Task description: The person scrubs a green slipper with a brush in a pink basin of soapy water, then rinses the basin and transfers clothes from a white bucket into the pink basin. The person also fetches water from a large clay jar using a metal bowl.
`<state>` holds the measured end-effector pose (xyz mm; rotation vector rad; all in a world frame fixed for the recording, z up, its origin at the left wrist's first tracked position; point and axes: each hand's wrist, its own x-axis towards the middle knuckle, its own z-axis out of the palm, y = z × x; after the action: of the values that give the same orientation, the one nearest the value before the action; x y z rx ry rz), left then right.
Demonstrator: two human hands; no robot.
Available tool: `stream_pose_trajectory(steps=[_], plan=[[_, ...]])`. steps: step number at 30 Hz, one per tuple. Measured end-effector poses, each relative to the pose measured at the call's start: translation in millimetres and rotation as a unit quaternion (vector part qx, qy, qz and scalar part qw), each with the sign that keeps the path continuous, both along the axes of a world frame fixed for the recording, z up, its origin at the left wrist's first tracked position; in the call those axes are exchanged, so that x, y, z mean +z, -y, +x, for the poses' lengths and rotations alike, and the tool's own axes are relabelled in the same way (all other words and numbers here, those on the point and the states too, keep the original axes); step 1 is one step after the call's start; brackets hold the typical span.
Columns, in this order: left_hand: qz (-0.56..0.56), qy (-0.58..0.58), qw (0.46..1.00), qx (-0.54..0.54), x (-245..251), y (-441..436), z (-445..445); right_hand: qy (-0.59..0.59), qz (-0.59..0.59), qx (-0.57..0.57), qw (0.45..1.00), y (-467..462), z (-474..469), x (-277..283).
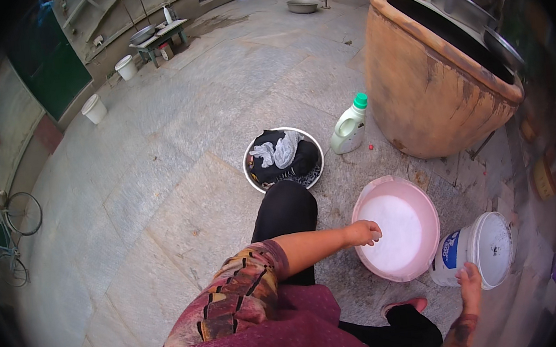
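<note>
My left hand (363, 233) hangs above the left rim of a pink plastic basin (427, 199), its fingers curled. I cannot tell whether anything is inside them. White suds (393, 232) cover the liquid in the basin. On the right, my right hand (470, 278) is at the near side of a white plastic bucket (459, 256) with a printed label; whether it touches the bucket is unclear. Ahead of my knee, a round metal basin (320, 155) holds dark clothes (306, 158) and a pale grey cloth (286, 148). A pale green detergent bottle (349, 129) with a green cap stands beyond.
A large clay vat (430, 83) rises at the right, with metal pans (462, 5) on its rim. Farther off are a low table (159, 37), white buckets (94, 109) and a wide metal basin (303, 5). A bicycle (13, 234) leans at the left wall.
</note>
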<state>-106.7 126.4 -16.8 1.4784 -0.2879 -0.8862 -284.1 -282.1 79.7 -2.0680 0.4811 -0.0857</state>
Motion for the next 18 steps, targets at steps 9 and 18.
stream_pose_trajectory(steps=[9,18], plan=[[-0.045,0.073,0.995,0.056,3,6,5,-0.105,-0.203,0.392,0.891,-190,8,-5],[0.135,0.233,0.955,-0.123,-16,-23,3,-0.15,-0.296,0.339,0.88,-151,46,-62]])
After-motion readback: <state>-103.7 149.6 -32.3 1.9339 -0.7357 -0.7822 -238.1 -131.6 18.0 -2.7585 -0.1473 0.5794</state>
